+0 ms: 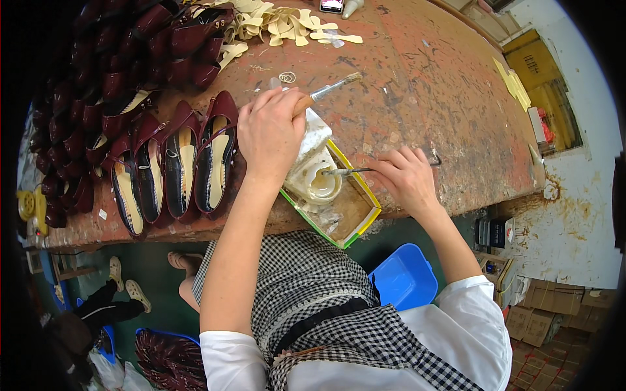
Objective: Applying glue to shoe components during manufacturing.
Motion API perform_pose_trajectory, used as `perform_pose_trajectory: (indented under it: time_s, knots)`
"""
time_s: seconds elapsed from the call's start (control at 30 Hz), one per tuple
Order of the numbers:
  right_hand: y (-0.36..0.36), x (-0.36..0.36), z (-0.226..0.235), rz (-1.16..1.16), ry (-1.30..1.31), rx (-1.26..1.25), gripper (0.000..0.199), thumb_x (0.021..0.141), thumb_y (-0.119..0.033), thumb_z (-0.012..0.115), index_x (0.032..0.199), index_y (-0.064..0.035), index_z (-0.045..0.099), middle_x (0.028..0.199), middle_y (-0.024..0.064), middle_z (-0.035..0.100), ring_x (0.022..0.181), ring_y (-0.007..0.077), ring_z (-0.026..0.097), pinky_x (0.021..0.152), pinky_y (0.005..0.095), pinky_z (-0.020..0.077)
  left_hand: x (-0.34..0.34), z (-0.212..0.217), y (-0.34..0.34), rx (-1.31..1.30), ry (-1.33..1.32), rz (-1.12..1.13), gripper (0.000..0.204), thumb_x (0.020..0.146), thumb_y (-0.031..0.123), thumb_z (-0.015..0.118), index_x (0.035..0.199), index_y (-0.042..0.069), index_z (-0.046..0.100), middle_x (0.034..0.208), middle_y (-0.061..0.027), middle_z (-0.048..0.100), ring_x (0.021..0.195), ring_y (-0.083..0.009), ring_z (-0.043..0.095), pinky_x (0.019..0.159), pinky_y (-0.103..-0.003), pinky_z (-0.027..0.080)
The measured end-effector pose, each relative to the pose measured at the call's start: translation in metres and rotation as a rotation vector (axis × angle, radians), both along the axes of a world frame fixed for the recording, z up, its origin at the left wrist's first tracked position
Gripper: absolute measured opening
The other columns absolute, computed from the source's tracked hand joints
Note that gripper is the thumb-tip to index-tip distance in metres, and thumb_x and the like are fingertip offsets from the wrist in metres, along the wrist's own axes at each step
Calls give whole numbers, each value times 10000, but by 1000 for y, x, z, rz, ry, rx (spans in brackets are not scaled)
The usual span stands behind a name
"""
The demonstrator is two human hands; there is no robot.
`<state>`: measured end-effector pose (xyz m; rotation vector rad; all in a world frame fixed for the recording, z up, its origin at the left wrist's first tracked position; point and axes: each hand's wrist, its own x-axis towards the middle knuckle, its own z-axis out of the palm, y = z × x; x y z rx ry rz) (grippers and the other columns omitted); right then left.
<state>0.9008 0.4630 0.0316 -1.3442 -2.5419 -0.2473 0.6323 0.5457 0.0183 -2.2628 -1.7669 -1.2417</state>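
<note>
The person at the worktop [443, 98] has both hands over a low yellow-and-green box [365, 218] at the near edge. The left hand [272, 127] is above the box's far left side, its fingers closed on the wooden handle of a brush [326, 90], whose bristles point away to the right. The right hand [407, 179] pinches a thin dark rod [355, 171] between its fingers; the rod lies nearly level, one end inside the mouth of a whitish jar [300, 179] in the box, the other sticking out past the hand with a small bend at its tip. From here I can't tell whether the left hand also touches the jar. Just left of that hand, four dark red shoes [189, 156] stand side by side, toes away from the person, pale strips showing inside. Behind them rises a big pile [104, 72] of more dark red shoes, and beyond the hands lies a heap of cream pieces [280, 26], with a phone [331, 6] nearby at the far side. A blue tub [404, 277] stands below the worktop, and someone else's pale clogs [137, 295] show on the floor to the left.
</note>
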Motion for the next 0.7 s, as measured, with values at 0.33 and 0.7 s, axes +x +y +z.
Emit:
perform_pose_trajectory:
  time_s: [0.33, 0.7]
  knots:
    - [2, 1, 3, -24, -103, -9, 224, 823, -264, 753, 1031, -197, 706, 877, -41, 640, 882, 180, 602, 768, 360, 422, 1, -1, 0, -6, -4, 8, 257, 894, 204, 714, 1134, 148, 783, 1151, -113, 764, 1143, -273, 699, 946, -430, 498]
    - [3, 6, 5, 52, -32, -20, 188, 890, -308, 746, 822, -147, 675, 726, 18, 640, 718, 219, 671, 602, 370, 529, -1, -3, 1, 1, 2, 1, 256, 906, 214, 712, 1141, 148, 787, 1144, -110, 767, 1148, -267, 698, 953, -429, 498]
